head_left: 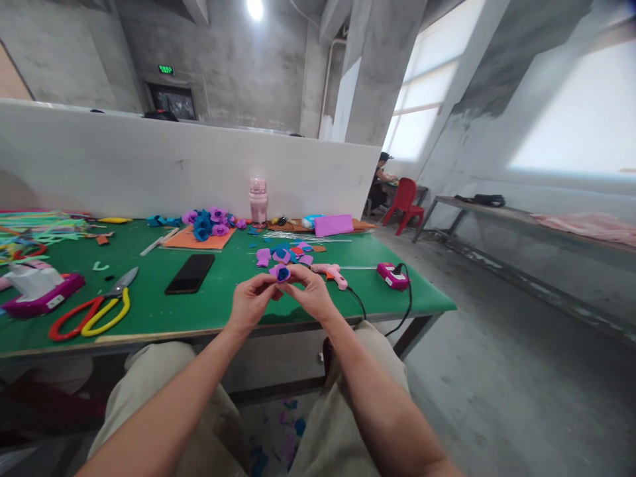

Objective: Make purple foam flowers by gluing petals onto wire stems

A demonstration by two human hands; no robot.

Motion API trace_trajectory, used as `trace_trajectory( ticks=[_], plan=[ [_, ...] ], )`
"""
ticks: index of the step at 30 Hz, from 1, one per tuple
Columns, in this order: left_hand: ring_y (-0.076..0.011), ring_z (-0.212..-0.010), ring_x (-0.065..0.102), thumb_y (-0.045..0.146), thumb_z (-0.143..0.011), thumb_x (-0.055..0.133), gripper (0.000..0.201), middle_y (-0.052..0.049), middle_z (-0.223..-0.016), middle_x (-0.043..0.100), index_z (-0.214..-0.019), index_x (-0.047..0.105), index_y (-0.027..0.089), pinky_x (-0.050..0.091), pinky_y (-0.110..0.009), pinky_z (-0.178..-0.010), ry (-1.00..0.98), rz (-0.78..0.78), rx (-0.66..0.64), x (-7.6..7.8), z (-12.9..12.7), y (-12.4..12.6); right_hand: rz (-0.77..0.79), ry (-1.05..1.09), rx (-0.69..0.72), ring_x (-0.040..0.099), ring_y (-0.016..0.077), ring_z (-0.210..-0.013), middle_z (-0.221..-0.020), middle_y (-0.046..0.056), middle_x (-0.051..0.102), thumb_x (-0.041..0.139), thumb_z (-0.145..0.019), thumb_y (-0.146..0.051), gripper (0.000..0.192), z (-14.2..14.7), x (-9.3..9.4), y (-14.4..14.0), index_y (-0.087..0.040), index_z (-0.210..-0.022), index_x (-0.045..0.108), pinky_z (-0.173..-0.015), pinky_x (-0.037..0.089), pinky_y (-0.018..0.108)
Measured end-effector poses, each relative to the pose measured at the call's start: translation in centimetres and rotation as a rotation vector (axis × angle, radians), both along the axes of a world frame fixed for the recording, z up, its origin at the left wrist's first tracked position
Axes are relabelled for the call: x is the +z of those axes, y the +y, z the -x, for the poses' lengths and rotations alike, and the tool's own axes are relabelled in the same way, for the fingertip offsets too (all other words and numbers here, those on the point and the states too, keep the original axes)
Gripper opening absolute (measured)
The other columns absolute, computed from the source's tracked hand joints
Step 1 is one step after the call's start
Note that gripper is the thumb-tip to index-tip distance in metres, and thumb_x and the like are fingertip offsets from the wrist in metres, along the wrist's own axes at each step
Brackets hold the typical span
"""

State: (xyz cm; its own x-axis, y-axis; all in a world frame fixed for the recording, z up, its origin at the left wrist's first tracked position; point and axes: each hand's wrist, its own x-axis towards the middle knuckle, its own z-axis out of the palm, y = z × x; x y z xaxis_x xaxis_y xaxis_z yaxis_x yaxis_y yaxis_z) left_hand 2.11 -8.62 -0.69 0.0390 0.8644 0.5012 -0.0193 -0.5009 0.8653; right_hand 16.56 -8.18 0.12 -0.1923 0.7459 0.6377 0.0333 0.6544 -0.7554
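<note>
Between my two hands, above the table's near edge, is a small paper flower [281,273] with a dark blue centre and purple outer petals. My left hand [252,299] pinches it from the left. From the right, the fingers of my right hand [311,291] close on its other side. Just behind lie loose purple and blue paper petals [263,257]. A pink hot glue gun [334,273] rests to the right of my right hand, its black cord hanging over the edge. Finished purple and blue flowers [203,228] sit in a bunch on an orange sheet [176,240].
On the green table [149,278] lie a phone [191,273], scissors with red and yellow handles [106,308], and a magenta power block [393,276]. A pink bottle [258,201] stands against the white partition [189,159]. Beyond, a person sits near a red chair [405,202].
</note>
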Motion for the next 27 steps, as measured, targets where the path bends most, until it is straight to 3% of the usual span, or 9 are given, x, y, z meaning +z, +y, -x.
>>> trace_trajectory(
  ticks=[2,4,6,8,12,20,22,25,27],
  plan=[
    [-0.0103,-0.050,0.056,0.026,-0.068,0.066,0.010,0.002,-0.055,0.061,-0.073,0.066,0.017,0.046,-0.021,-0.052,0.001,-0.026,0.040,0.1,0.0,-0.1,0.064,0.046,-0.013,0.059,0.0155,-0.080,-0.093,0.003,0.065,0.066,-0.071,-0.031,0.030,-0.1,0.0,0.1,-0.022,-0.099,0.063,-0.075,0.048,0.029],
    [-0.0104,-0.052,0.056,0.025,-0.068,0.065,0.008,0.002,-0.057,0.061,-0.073,0.066,0.018,0.046,-0.021,-0.053,-0.001,-0.033,0.080,0.4,0.1,-0.2,0.119,0.099,-0.089,0.058,0.0148,-0.073,-0.080,0.002,0.065,0.063,-0.073,-0.035,0.019,-0.3,0.0,0.2,-0.019,-0.084,0.066,-0.072,0.047,0.028],
    [-0.0109,-0.053,0.057,0.025,-0.067,0.066,0.007,0.002,-0.058,0.061,-0.071,0.066,0.019,0.046,-0.021,-0.054,-0.006,-0.020,0.107,0.5,0.0,-0.3,0.156,0.137,-0.152,0.056,0.0145,-0.069,-0.069,0.001,0.062,0.058,-0.076,-0.037,0.020,-0.5,0.2,0.2,-0.018,-0.070,0.064,-0.069,0.045,0.027],
    [-0.0115,-0.052,0.056,0.026,-0.065,0.067,0.008,0.002,-0.056,0.061,-0.069,0.065,0.019,0.045,-0.022,-0.054,-0.016,0.011,0.113,0.5,0.0,-0.2,0.168,0.132,-0.132,0.056,0.0145,-0.071,-0.072,0.001,0.060,0.058,-0.076,-0.036,0.018,-0.6,0.4,0.0,-0.020,-0.079,0.064,-0.070,0.045,0.027],
    [-0.0111,-0.048,0.053,0.027,-0.063,0.069,0.010,0.003,-0.052,0.059,-0.068,0.066,0.019,0.043,-0.022,-0.052,-0.064,0.071,0.046,0.0,-0.1,0.0,0.116,0.022,-0.011,0.056,0.0160,-0.082,-0.087,0.002,0.061,0.066,-0.069,-0.032,0.032,-0.2,0.9,-0.7,-0.023,-0.099,0.060,-0.078,0.045,0.029],
    [-0.0112,-0.048,0.054,0.033,-0.066,0.068,0.018,0.001,-0.052,0.059,-0.072,0.066,0.017,0.044,-0.023,-0.052,-0.035,0.136,-0.109,-0.2,-0.6,-0.4,-0.051,-0.081,-0.117,0.052,0.0160,-0.077,-0.077,0.001,0.058,0.066,-0.070,-0.029,0.012,-0.1,0.9,-0.9,-0.021,-0.078,0.064,-0.076,0.042,0.030],
    [-0.0112,-0.048,0.054,0.033,-0.065,0.069,0.018,0.001,-0.052,0.060,-0.070,0.065,0.016,0.044,-0.023,-0.052,-0.014,0.158,-0.125,0.1,-0.5,-0.5,-0.008,-0.070,-0.091,0.053,0.0156,-0.076,-0.077,0.001,0.058,0.067,-0.068,-0.030,0.014,-0.3,0.8,-0.8,-0.021,-0.078,0.064,-0.076,0.043,0.029],
    [-0.0112,-0.047,0.054,0.032,-0.063,0.070,0.018,0.001,-0.050,0.060,-0.066,0.063,0.016,0.045,-0.023,-0.051,-0.014,0.186,-0.109,0.4,-0.3,-0.4,0.125,-0.011,0.042,0.055,0.0151,-0.078,-0.082,0.001,0.059,0.068,-0.067,-0.032,0.029,-0.5,0.8,-0.6,-0.022,-0.093,0.062,-0.075,0.044,0.028],
    [-0.0113,-0.045,0.054,0.031,-0.062,0.071,0.017,0.002,-0.050,0.060,-0.065,0.061,0.016,0.045,-0.023,-0.050,-0.033,0.202,-0.079,0.5,-0.2,-0.3,0.208,0.067,0.046,0.055,0.0141,-0.075,-0.078,0.000,0.059,0.065,-0.069,-0.036,0.027,-0.6,0.9,-0.4,-0.021,-0.091,0.061,-0.072,0.045,0.027]
  ],
)
